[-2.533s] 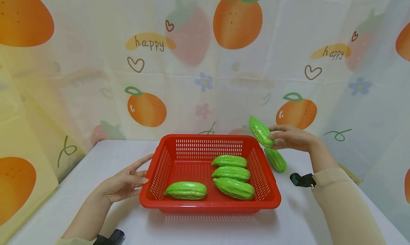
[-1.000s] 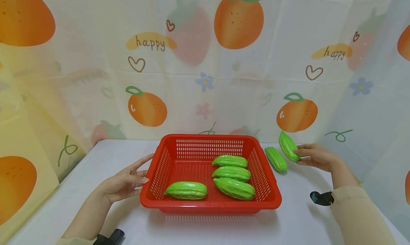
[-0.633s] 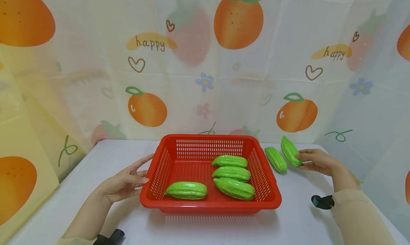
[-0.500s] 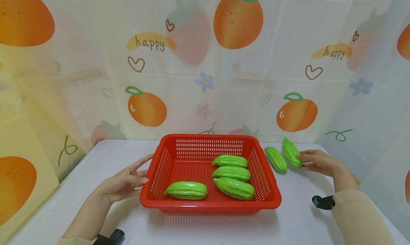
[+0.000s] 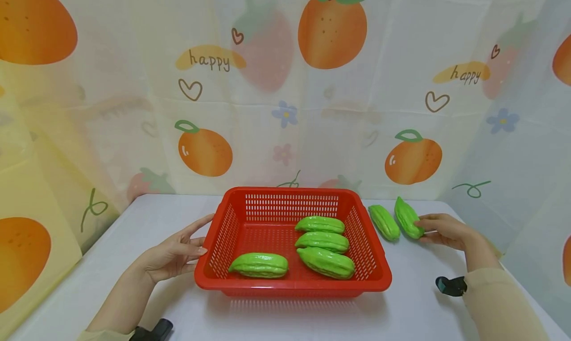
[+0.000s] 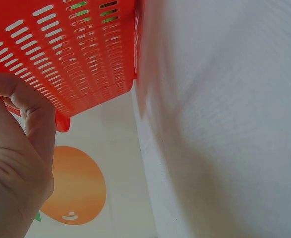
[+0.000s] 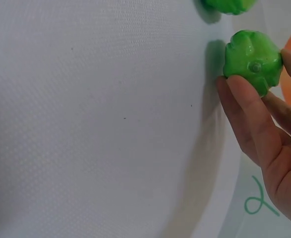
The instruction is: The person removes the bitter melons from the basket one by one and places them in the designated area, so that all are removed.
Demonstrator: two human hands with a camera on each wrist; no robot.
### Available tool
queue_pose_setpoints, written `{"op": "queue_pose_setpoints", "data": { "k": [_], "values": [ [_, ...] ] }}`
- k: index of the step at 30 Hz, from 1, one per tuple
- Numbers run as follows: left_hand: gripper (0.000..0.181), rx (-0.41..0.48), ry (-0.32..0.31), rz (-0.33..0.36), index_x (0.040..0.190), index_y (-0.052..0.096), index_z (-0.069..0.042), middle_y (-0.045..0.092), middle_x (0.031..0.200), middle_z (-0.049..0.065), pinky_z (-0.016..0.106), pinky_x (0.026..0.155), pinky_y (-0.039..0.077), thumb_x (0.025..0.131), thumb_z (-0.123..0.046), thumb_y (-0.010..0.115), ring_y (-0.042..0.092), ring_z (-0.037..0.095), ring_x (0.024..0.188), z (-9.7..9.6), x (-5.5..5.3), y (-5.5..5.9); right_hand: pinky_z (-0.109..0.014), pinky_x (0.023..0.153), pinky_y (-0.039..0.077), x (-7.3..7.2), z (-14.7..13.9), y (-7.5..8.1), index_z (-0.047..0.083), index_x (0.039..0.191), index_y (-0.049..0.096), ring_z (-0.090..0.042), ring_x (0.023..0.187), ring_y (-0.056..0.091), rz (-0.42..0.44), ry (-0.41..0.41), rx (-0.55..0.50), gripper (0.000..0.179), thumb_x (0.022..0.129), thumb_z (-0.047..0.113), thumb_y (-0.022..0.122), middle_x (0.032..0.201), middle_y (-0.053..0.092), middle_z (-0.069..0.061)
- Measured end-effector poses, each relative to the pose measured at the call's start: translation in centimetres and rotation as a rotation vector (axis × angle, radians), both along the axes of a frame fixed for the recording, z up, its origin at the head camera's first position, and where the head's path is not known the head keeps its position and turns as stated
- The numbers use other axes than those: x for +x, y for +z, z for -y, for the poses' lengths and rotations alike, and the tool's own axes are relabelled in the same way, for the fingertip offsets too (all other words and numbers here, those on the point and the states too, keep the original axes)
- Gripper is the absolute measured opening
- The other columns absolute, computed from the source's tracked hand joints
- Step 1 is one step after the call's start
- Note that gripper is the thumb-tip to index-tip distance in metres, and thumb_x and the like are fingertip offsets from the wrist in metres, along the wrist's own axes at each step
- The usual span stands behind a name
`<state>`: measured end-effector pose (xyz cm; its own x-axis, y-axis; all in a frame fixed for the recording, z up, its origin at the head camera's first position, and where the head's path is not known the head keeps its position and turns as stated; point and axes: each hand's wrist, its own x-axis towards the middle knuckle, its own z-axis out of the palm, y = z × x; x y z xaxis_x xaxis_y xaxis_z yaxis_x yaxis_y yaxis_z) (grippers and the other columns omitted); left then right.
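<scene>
A big pale cloth (image 5: 250,138) with fruit, hearts and flowers on it hangs at the back, and a white table (image 5: 267,323) sits in front. On the table stands a red basket (image 5: 292,285), wide and low, with lots of little slots in its sides. The left hand (image 5: 174,252) has its fingers bent on the basket's left edge, holding it. The right hand (image 5: 448,229) has its thumb and fingers pinched on the near end of a green gourd (image 5: 407,218). This gourd is over the table's far right part; I cannot tell if it touches the table. It is bright, shiny and long, with bumpy ridges and a pointy far tip. Its near end looks lumpy, like a flower, with a small round spot in the middle. Another gourd (image 5: 384,223) lies just beside it, nearer the basket. Three gourds (image 5: 322,242) lie in the basket's right part, and one more (image 5: 258,265) lies near the front left.
</scene>
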<state>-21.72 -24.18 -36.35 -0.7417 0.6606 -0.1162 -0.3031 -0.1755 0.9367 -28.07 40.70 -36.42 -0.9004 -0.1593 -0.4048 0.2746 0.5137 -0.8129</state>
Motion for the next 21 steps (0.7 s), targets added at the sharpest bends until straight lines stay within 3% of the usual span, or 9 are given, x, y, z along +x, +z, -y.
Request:
{"op": "queue_pose_setpoints", "data": {
  "k": [21],
  "values": [
    [0.075,0.001,0.01,0.013,0.156,0.015,-0.033,0.068,0.117,-0.003,0.036,0.087,0.06,0.098,0.0,0.047,0.073,0.013,0.099,0.01,0.06,-0.01,-0.022,0.084,0.06,0.25,-0.31,-0.49,-0.02,0.147,0.015,-0.01,0.096,0.057,0.011,-0.017,0.026,0.074,0.103,0.029,0.049,0.13,0.045,-0.019]
  ]
}}
